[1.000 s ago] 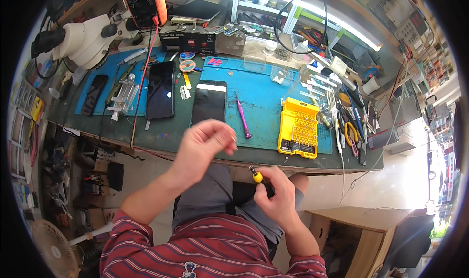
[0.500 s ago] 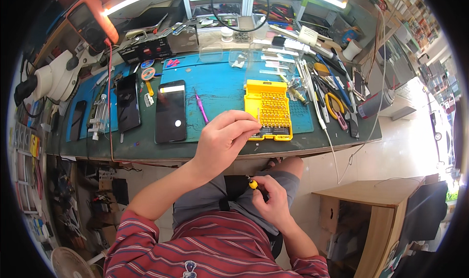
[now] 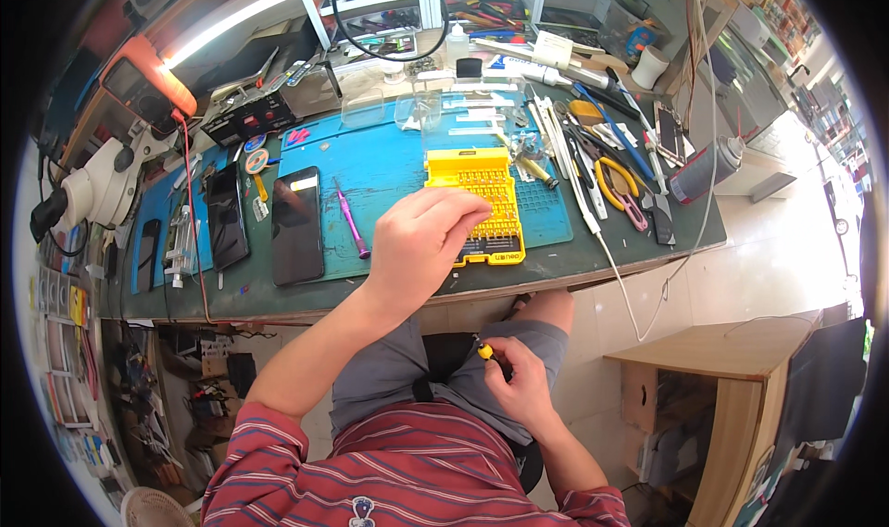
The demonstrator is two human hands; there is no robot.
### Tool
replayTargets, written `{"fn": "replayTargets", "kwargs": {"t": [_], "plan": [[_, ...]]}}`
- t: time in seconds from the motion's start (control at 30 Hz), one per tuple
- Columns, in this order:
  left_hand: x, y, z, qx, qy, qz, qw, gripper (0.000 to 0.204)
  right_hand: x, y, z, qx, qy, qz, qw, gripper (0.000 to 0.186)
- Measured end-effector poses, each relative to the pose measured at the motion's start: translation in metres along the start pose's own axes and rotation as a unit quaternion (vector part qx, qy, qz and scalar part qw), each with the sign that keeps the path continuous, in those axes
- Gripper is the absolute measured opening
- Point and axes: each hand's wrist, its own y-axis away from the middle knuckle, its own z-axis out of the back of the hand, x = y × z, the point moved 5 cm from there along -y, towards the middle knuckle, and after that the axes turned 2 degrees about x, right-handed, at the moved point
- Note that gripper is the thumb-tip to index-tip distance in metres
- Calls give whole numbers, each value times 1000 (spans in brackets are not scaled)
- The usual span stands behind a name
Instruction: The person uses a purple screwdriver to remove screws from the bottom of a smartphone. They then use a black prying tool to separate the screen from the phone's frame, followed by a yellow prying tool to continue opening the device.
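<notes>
My left hand (image 3: 421, 242) is over the left side of an open yellow screwdriver bit case (image 3: 500, 214), thumb and fingertips pinched together at its rows of bits. Whatever sits between those fingertips is too small to make out. Below the table edge, above my lap, my right hand (image 3: 520, 375) grips a screwdriver handle (image 3: 485, 351), yellow and black, with its dark tip pointing up and away. Left of the case lie a purple screwdriver (image 3: 351, 221) and a black phone (image 3: 297, 226), screen up, on the blue mat (image 3: 370, 170).
A second dark phone (image 3: 229, 217) lies farther left, near a microscope (image 3: 106, 180). To the right are yellow-handled pliers (image 3: 611, 182), tweezers and a spray can (image 3: 706, 170). A white cable (image 3: 630, 291) hangs over the table's front edge. A wooden cabinet (image 3: 713, 346) stands at lower right.
My view has shifted, so the table's things sit farther left. My left hand stays pinched over the bit case, and my right hand keeps its hold on the screwdriver handle.
</notes>
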Motion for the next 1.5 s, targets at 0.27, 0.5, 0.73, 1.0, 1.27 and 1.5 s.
{"fn": "replayTargets", "kwargs": {"t": [0.27, 0.5, 0.73, 1.0, 1.27, 1.5], "plan": [[-10, -8, -22, 33, -97, -62, 993, 9, -9, 3, 11, -20, -5, -6, 1000, 25], [-12, -6, -19, 26, -105, -80, 991, 11, -13, 5, 15, -26, 7, 11, 1000, 25], [-15, -4, -22, 43, -144, -120, 981, 13, -13, 6, 15, -27, -9, -2, 1000, 24], [-19, -4, -27, 98, -208, -151, 961, 15, -16, 13, 14, -27, -10, -16, 999, 25], [-23, -15, -31, 133, -224, -73, 963, 8, -19, 19, 17, -42, -12, 4, 999, 25], [-22, -15, -40, 170, -291, -35, 941, 6, -18, 25, 24, -51, -19, -2, 999, 25]]}}
